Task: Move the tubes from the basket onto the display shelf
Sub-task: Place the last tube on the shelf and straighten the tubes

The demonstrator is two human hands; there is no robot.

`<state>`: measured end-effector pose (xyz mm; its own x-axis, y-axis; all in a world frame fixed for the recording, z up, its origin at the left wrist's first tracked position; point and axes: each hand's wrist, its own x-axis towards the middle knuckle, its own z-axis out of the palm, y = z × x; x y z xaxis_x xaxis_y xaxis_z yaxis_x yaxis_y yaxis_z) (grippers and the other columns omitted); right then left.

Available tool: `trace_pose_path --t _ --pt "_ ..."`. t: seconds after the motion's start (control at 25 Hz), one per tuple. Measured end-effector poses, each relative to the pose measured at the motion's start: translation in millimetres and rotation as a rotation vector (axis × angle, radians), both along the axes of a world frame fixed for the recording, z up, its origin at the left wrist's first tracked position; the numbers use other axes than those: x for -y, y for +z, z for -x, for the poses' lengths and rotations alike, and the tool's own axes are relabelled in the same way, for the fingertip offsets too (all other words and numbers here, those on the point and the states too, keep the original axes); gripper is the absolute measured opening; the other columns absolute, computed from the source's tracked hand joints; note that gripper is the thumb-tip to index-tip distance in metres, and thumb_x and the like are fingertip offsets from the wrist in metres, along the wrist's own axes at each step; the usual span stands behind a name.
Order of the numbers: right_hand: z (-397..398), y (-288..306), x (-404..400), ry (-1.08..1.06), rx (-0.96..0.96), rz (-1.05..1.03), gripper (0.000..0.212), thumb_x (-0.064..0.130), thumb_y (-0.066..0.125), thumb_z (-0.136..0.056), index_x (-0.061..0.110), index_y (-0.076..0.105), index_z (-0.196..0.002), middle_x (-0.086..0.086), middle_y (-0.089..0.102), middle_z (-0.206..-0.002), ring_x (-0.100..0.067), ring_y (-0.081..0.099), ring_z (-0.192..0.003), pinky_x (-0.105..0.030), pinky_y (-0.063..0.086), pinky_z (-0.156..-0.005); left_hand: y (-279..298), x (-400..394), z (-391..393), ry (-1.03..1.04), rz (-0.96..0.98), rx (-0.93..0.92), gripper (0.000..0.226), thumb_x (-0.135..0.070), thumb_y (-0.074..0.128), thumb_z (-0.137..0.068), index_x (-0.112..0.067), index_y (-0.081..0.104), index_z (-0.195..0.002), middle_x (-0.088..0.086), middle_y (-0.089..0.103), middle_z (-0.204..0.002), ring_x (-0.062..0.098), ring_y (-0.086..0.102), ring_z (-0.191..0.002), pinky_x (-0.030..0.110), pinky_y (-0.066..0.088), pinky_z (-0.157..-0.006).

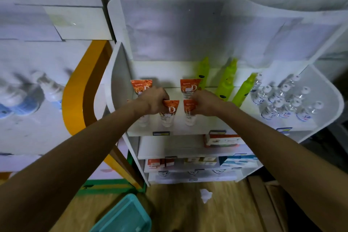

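Note:
Several orange-and-white tubes stand cap-down on the top tier of the white display shelf [188, 131]. My left hand [153, 100] is closed around the front middle tube [168, 114], and another tube [143, 118] shows partly under that wrist. My right hand [206, 102] grips the front right tube [189, 113]. Two more tubes stand behind: back left tube [140, 85] and back right tube [189, 86]. A teal basket [124, 214] sits on the floor at the bottom; I cannot see its inside clearly.
Green spray bottles [225, 84] and several clear small bottles [282, 100] fill the shelf's right side. Lower tiers hold boxed products [222, 140]. A yellow-edged stand [79, 88] is at the left. A crumpled white scrap [205, 195] lies on the wooden floor.

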<state>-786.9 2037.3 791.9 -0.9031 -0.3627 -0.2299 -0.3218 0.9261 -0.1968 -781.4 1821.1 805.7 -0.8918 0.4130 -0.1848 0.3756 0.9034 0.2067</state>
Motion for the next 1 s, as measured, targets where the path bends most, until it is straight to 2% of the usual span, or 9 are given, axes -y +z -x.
trace_pose_path --t 0.08,0.2,0.32,0.36,0.4,0.48,0.56,0.76,1.0 --pt "0.3 4.2 0.5 -0.003 0.034 -0.006 0.032 0.034 0.079 -0.075 0.016 0.072 -0.101 -0.005 0.071 -0.101 -0.024 0.066 -0.095 -0.035 0.053 -0.078 4.5 6.6 -1.7 0.005 0.010 0.045 0.039 -0.045 0.076 -0.080 -0.017 0.072 -0.106 0.000 0.073 -0.099 0.019 0.069 -0.091 0.039 0.057 -0.081" --pt "1.3 23.5 8.1 0.022 0.043 -0.040 0.060 0.052 0.080 -0.070 0.020 0.066 -0.119 0.001 0.068 -0.112 -0.021 0.064 -0.101 -0.034 0.054 -0.081 18.2 22.3 0.4 0.057 0.050 0.091 0.066 -0.044 0.080 -0.075 -0.018 0.059 -0.132 0.000 0.066 -0.123 0.022 0.064 -0.112 0.038 0.054 -0.094" --pt "8.3 53.4 32.0 0.000 0.033 0.042 0.080 0.067 0.075 -0.066 0.021 0.061 -0.129 0.004 0.068 -0.119 -0.019 0.065 -0.104 -0.034 0.054 -0.085 22.2 41.7 6.6 0.125 0.273 0.153 0.074 -0.032 0.082 -0.076 -0.016 0.049 -0.140 0.005 0.057 -0.137 0.031 0.054 -0.128 0.044 0.046 -0.105" --pt "12.5 61.4 42.8 0.002 0.012 0.092 0.078 0.067 0.073 -0.067 0.021 0.061 -0.129 0.004 0.068 -0.119 -0.020 0.065 -0.105 -0.037 0.055 -0.089 17.5 49.8 10.1 0.106 0.311 0.147 0.066 -0.027 0.079 -0.080 -0.015 0.049 -0.138 0.009 0.054 -0.140 0.035 0.050 -0.130 0.049 0.041 -0.109" --pt "17.8 66.2 54.3 0.010 -0.018 0.137 0.074 0.064 0.073 -0.071 0.019 0.062 -0.129 0.003 0.069 -0.119 -0.020 0.065 -0.105 -0.038 0.054 -0.091 10.3 55.7 10.2 0.154 0.211 0.156 0.053 -0.021 0.073 -0.085 -0.014 0.051 -0.133 0.013 0.054 -0.140 0.037 0.050 -0.129 0.054 0.038 -0.111" --pt "29.0 65.1 77.5 -0.003 -0.066 0.254 0.064 0.051 0.075 -0.077 0.017 0.062 -0.129 0.000 0.069 -0.122 -0.020 0.065 -0.105 -0.038 0.054 -0.093 5.7 57.9 6.0 0.184 0.116 0.196 0.036 -0.008 0.066 -0.091 -0.014 0.055 -0.125 0.016 0.061 -0.125 0.028 0.061 -0.107 0.041 0.051 -0.100" --pt "43.1 51.2 98.9 -0.054 -0.053 0.352 0.063 0.040 0.078 -0.078 0.016 0.060 -0.133 -0.003 0.066 -0.127 -0.020 0.065 -0.106 -0.038 0.053 -0.094 10.3 57.5 -11.9 0.238 0.141 0.113 0.041 -0.009 0.070 -0.088 -0.011 0.056 -0.127 0.010 0.065 -0.113 0.024 0.065 -0.101 0.028 0.054 -0.089" --pt "75.1 5.0 139.2 -0.123 0.088 0.443 0.073 0.024 0.087 -0.068 0.012 0.058 -0.133 -0.010 0.062 -0.131 -0.027 0.060 -0.117 -0.041 0.050 -0.101 19.3 48.2 -24.5 0.354 0.138 -0.063 0.036 -0.022 0.067 -0.091 -0.012 0.060 -0.125 0.010 0.067 -0.117 0.027 0.065 -0.108 0.033 0.050 -0.091" --pt "86.4 -17.4 156.4 -0.126 0.022 0.438 0.032 0.027 0.078 -0.080 0.012 0.075 -0.108 -0.005 0.073 -0.100 -0.021 0.067 -0.095 -0.036 0.054 -0.091 19.8 49.6 -22.5 0.319 0.146 -0.062 0.035 -0.021 0.065 -0.093 -0.008 0.059 -0.125 0.012 0.065 -0.122 0.028 0.064 -0.112 0.034 0.049 -0.094"
